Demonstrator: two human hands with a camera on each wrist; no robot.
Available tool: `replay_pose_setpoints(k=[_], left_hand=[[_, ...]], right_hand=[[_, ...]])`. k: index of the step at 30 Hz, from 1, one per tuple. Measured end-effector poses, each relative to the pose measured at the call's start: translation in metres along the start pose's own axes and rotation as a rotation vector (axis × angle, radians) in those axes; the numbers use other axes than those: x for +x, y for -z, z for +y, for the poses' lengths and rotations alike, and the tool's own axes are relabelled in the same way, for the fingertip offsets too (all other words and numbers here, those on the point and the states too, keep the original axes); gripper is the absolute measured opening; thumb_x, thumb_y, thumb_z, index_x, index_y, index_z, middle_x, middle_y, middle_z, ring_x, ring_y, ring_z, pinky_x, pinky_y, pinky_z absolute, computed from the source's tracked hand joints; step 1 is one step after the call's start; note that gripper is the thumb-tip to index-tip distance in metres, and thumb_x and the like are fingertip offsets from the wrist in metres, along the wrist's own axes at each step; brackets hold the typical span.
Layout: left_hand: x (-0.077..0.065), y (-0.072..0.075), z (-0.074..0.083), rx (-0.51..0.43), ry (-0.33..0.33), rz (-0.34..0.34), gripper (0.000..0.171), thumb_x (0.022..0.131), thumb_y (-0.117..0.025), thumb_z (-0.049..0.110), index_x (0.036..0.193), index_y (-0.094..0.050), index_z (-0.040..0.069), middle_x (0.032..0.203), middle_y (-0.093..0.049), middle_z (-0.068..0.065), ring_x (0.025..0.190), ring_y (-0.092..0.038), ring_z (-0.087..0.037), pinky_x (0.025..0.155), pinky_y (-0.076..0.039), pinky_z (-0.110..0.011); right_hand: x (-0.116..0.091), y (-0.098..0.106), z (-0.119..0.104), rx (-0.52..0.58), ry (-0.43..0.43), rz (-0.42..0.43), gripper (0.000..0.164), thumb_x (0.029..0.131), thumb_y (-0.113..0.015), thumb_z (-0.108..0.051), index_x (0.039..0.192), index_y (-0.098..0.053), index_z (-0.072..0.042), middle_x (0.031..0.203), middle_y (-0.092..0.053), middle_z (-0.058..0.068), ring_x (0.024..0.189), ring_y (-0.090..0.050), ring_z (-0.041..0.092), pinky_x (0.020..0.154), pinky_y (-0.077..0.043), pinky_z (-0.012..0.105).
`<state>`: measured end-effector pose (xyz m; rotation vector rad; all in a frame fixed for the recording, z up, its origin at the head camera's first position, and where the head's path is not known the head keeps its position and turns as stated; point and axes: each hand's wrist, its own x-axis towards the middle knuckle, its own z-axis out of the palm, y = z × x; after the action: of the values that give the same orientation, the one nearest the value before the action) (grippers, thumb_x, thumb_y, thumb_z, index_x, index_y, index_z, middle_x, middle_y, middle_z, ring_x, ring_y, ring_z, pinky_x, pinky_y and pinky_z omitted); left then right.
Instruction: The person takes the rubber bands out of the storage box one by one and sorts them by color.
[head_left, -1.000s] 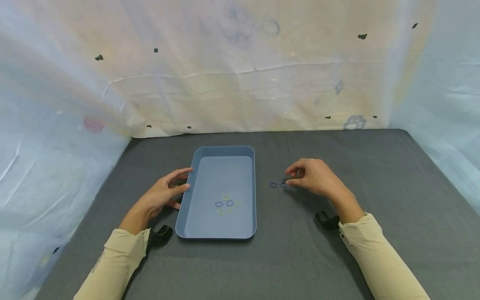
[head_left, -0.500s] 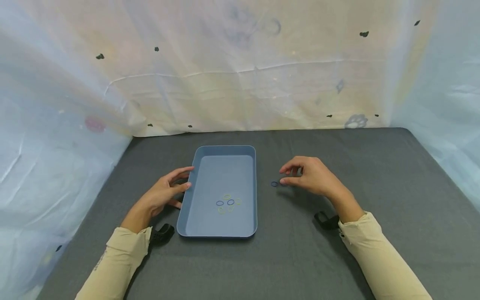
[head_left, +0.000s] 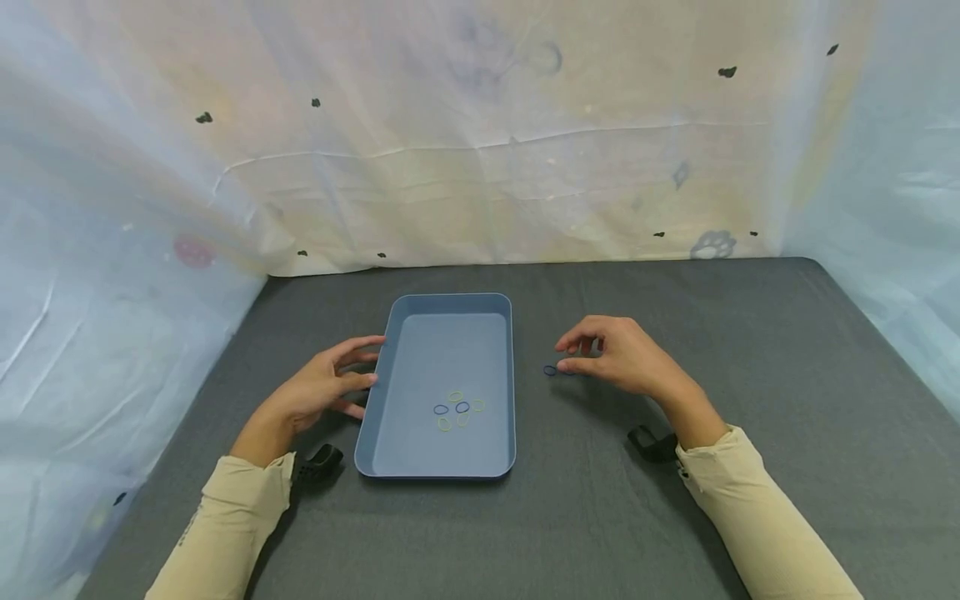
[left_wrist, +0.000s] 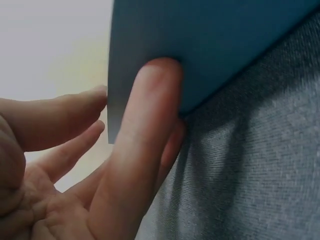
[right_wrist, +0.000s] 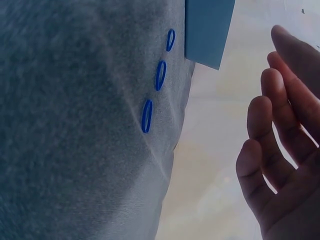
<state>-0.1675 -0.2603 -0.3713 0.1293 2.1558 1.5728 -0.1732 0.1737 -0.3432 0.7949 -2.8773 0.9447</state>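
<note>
In the head view a shallow blue-grey tray (head_left: 450, 350) holds two blue rubber bands (head_left: 441, 409) and several yellow rubber bands (head_left: 444, 425). My left hand (head_left: 318, 387) touches the tray's left side; in the left wrist view an extended finger (left_wrist: 150, 105) rests against its outer wall. My right hand (head_left: 622, 358) hovers right of the tray with thumb and fingertips apart, holding nothing. Three more blue rubber bands (right_wrist: 160, 75) lie in a row on the cloth in the right wrist view. From the head, one (head_left: 550, 371) shows left of my right thumb, which hides others partly or wholly.
A dark grey cloth (head_left: 585, 517) covers the table. A pale patterned curtain (head_left: 487, 192) stands behind it, with bluish sheets at both sides. Black straps (head_left: 652, 443) are at both wrists.
My right hand has moved slightly left over the blue rubber bands, its thumb now closer to the leftmost one. The left hand stays at the tray; the bands in the tray lie as before.
</note>
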Motion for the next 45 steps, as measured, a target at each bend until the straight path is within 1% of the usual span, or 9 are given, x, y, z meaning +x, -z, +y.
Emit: replay_pose_setpoints(k=[8, 10, 18, 25, 30, 32, 36, 42, 45], left_hand=[[-0.003, -0.003, 0.005, -0.01, 0.017, 0.007, 0.06, 0.103, -0.055, 0.014, 0.157, -0.028, 0.016, 0.157, -0.032, -0.023, 0.129, -0.051, -0.042, 0.075, -0.062, -0.049], [-0.004, -0.004, 0.006, -0.006, 0.017, 0.011, 0.061, 0.103, -0.054, 0.012, 0.158, -0.027, 0.015, 0.157, -0.03, -0.023, 0.13, -0.05, -0.044, 0.075, -0.062, -0.049], [-0.002, -0.004, 0.008, 0.003, 0.014, 0.041, 0.061, 0.102, -0.056, 0.009, 0.157, -0.029, 0.015, 0.159, -0.027, -0.023, 0.124, -0.054, -0.042, 0.073, -0.063, -0.047], [-0.004, -0.005, 0.006, 0.019, 0.0, 0.052, 0.061, 0.101, -0.057, 0.009, 0.157, -0.03, 0.014, 0.159, -0.028, -0.025, 0.127, -0.052, -0.046, 0.071, -0.063, -0.046], [-0.005, -0.007, 0.006, 0.012, -0.005, 0.058, 0.061, 0.101, -0.057, 0.007, 0.156, -0.031, 0.012, 0.158, -0.028, -0.026, 0.129, -0.049, -0.05, 0.071, -0.063, -0.047], [-0.004, -0.007, 0.006, 0.009, -0.005, 0.057, 0.061, 0.101, -0.057, 0.008, 0.156, -0.031, 0.012, 0.158, -0.029, -0.026, 0.13, -0.048, -0.05, 0.071, -0.063, -0.046], [-0.004, -0.006, 0.005, 0.011, -0.005, 0.057, 0.061, 0.101, -0.057, 0.008, 0.156, -0.031, 0.013, 0.158, -0.028, -0.026, 0.131, -0.047, -0.05, 0.072, -0.063, -0.046], [-0.005, -0.008, 0.006, 0.027, -0.015, 0.059, 0.061, 0.101, -0.057, 0.009, 0.156, -0.031, 0.012, 0.158, -0.028, -0.027, 0.13, -0.049, -0.049, 0.071, -0.063, -0.045], [-0.005, -0.007, 0.006, 0.032, -0.012, 0.058, 0.061, 0.101, -0.057, 0.01, 0.156, -0.031, 0.013, 0.158, -0.029, -0.026, 0.13, -0.049, -0.048, 0.071, -0.063, -0.045]], right_hand=[[0.0, 0.0, -0.002, -0.009, 0.016, 0.001, 0.023, 0.084, -0.082, -0.026, 0.104, -0.077, -0.018, 0.096, -0.071, -0.007, 0.084, -0.059, 0.011, 0.076, -0.048, 0.032], [0.0, 0.0, -0.003, -0.009, 0.017, 0.0, 0.023, 0.084, -0.082, -0.026, 0.104, -0.077, -0.017, 0.095, -0.071, -0.007, 0.084, -0.059, 0.011, 0.076, -0.048, 0.032], [0.001, 0.0, -0.005, 0.002, 0.019, -0.017, 0.022, 0.084, -0.081, -0.028, 0.104, -0.077, -0.019, 0.096, -0.071, -0.006, 0.085, -0.058, 0.009, 0.077, -0.048, 0.032], [0.0, -0.002, -0.012, 0.051, 0.062, -0.042, 0.022, 0.084, -0.081, -0.029, 0.104, -0.076, -0.02, 0.094, -0.069, -0.011, 0.082, -0.057, 0.005, 0.078, -0.052, 0.039], [0.002, -0.004, -0.018, 0.062, 0.097, -0.042, 0.02, 0.084, -0.081, -0.03, 0.102, -0.076, -0.023, 0.091, -0.068, -0.013, 0.08, -0.058, 0.003, 0.075, -0.051, 0.032], [0.005, -0.007, -0.022, 0.067, 0.112, -0.049, 0.02, 0.084, -0.081, -0.03, 0.102, -0.076, -0.024, 0.092, -0.069, -0.012, 0.081, -0.059, 0.004, 0.074, -0.051, 0.03], [0.015, -0.015, -0.033, 0.091, 0.148, -0.094, 0.021, 0.085, -0.08, -0.029, 0.104, -0.076, -0.02, 0.097, -0.071, -0.006, 0.086, -0.061, 0.008, 0.075, -0.053, 0.033], [0.032, -0.03, -0.047, 0.092, 0.207, -0.166, 0.022, 0.086, -0.08, -0.027, 0.105, -0.077, -0.017, 0.099, -0.072, -0.003, 0.083, -0.06, 0.006, 0.073, -0.052, 0.024], [0.037, -0.035, -0.053, 0.098, 0.224, -0.194, 0.021, 0.086, -0.079, -0.026, 0.105, -0.077, -0.016, 0.1, -0.072, -0.003, 0.082, -0.059, 0.005, 0.072, -0.052, 0.023]])
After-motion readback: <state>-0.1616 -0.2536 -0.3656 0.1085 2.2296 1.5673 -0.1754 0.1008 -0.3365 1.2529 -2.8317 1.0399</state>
